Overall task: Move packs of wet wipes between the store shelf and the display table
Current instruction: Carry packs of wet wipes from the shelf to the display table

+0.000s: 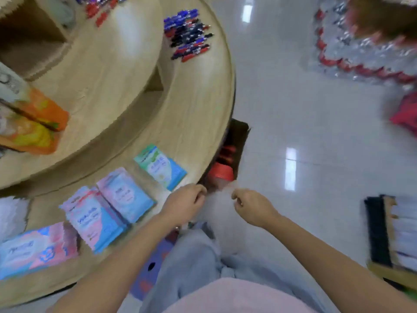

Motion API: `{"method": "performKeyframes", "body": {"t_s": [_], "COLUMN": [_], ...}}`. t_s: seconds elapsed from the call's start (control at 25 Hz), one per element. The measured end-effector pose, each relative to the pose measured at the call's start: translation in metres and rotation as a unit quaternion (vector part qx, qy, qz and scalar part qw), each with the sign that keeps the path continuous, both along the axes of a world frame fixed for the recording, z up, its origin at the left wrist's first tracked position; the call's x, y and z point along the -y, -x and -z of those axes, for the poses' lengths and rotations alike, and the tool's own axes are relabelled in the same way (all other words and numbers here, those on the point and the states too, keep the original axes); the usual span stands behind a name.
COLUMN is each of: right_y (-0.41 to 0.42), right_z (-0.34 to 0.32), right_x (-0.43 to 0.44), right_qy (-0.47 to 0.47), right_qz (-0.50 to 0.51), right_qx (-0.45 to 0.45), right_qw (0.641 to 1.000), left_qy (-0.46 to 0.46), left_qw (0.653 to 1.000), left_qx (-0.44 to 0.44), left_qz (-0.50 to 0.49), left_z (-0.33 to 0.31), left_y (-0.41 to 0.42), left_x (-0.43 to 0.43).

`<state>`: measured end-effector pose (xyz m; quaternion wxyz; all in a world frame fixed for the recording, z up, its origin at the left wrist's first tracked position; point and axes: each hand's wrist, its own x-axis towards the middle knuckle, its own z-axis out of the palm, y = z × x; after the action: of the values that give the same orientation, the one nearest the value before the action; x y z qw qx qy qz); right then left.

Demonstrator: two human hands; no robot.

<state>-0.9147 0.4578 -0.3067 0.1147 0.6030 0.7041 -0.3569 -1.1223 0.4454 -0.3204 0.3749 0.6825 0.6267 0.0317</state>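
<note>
Both grips hang just off the near edge of the bench, fingers curled in. The left grip is over the rim and the right grip is clear of it, above the floor. A pale, smeared patch sits between them, and I cannot tell whether either grip pinches something there or is closed on nothing. The packs of wet wipes all lie to the left of the grips along the bench's lower tier, so the left grip is the nearer one. Closest is the green-and-blue pack, just beyond the left knuckles, with its long axis slanting from the inner step out towards the rim. Next to the left is a pink-and-blue pack, which touches or overlaps a second one. A larger pack lies further along towards the near-left edge. Reaching any of them would likely mean a short leftward move by the left grip. Motion blur wipes out the print on the packs. Under the rim a red-capped object is half hidden. No store shelf can be clearly made out.
</note>
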Motion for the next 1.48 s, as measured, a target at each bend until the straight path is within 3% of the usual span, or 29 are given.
{"method": "performKeyframes", "body": {"t_s": [0.2,0.4,0.64,0.84,0.96,1.12,1.2,1.28,1.32,1.48], "right_y": [-0.134,-0.223,-0.293,-0.319,-0.312,-0.278,-0.258,-0.241,-0.237,-0.246], "right_z": [0.002,0.012,-0.002,-0.008,-0.007,-0.003,0.001,0.008,0.012,0.021], "right_x": [0.117,0.289,0.438,0.533,0.588,0.655,0.682,0.712,0.730,0.826], "right_qy": [0.010,0.085,0.059,0.022,0.053,0.058,0.063,0.066,0.068,0.058], "right_qz": [0.242,0.451,0.702,0.822,0.887,0.956,0.973,0.980,0.980,0.982], "right_qx": [-0.018,-0.023,-0.030,-0.034,-0.041,-0.057,-0.072,-0.089,-0.096,-0.114], "right_qw": [0.970,0.888,0.709,0.567,0.456,0.282,0.208,0.164,0.158,0.142], "left_qy": [-0.038,0.004,0.073,0.035,0.008,-0.031,-0.037,-0.040,-0.044,-0.050], "left_qw": [0.976,0.928,0.790,0.660,0.567,0.432,0.386,0.354,0.348,0.361], "left_qx": [-0.029,0.004,-0.035,-0.080,-0.098,-0.080,-0.068,-0.057,-0.051,-0.051], "left_qz": [0.214,0.373,0.607,0.746,0.818,0.898,0.919,0.933,0.935,0.930], "left_z": [-0.014,-0.007,-0.001,-0.001,-0.007,-0.024,-0.036,-0.042,-0.044,-0.037], "left_y": [-0.140,-0.288,-0.407,-0.520,-0.599,-0.699,-0.732,-0.752,-0.758,-0.761], "left_x": [-0.012,0.069,0.181,0.245,0.298,0.405,0.463,0.525,0.556,0.654]}}
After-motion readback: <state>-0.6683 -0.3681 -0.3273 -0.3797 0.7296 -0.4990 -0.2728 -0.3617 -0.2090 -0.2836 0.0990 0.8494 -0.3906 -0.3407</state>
